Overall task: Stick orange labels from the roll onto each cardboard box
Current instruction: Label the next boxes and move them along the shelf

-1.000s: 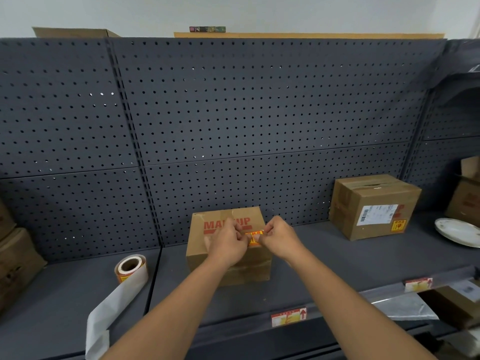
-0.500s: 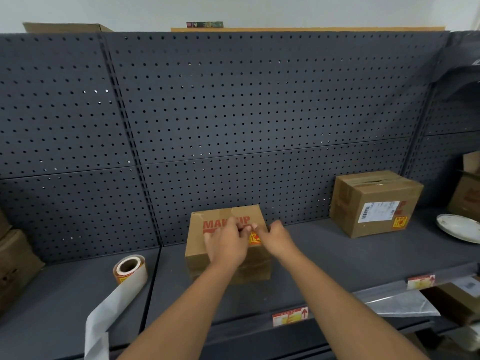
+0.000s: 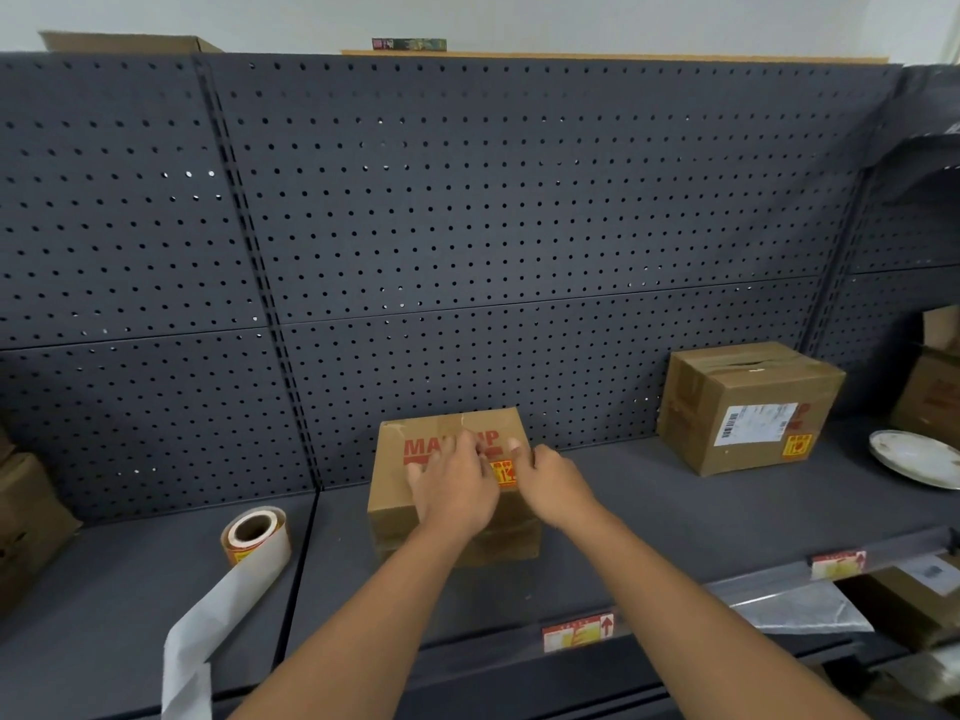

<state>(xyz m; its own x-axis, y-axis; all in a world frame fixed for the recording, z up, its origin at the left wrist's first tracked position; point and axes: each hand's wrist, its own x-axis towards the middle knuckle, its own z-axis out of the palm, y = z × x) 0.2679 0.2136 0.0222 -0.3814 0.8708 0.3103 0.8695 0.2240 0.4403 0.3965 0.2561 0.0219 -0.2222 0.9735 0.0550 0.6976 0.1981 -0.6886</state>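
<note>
A cardboard box (image 3: 395, 493) with red print stands at the middle of the dark shelf (image 3: 649, 511). An orange label (image 3: 503, 473) lies flat on its front face. My left hand (image 3: 453, 488) rests on the box front with its fingertips at the label's left edge. My right hand (image 3: 553, 483) touches the label's right edge. The label roll (image 3: 253, 532) lies on the shelf to the left, and its white backing strip (image 3: 218, 621) trails off the front edge. A second box (image 3: 748, 397) at the right carries an orange label (image 3: 796, 445).
A perforated dark back panel (image 3: 467, 226) rises behind the shelf. More cardboard boxes sit at the left edge (image 3: 31, 517) and far right (image 3: 935, 392). A white plate (image 3: 909, 457) lies right of the second box. Price tags (image 3: 576, 630) line the shelf's front rail.
My hands carried the orange label, pinched between them in the air, onto the box front. The label now lies flat on the cardboard.
</note>
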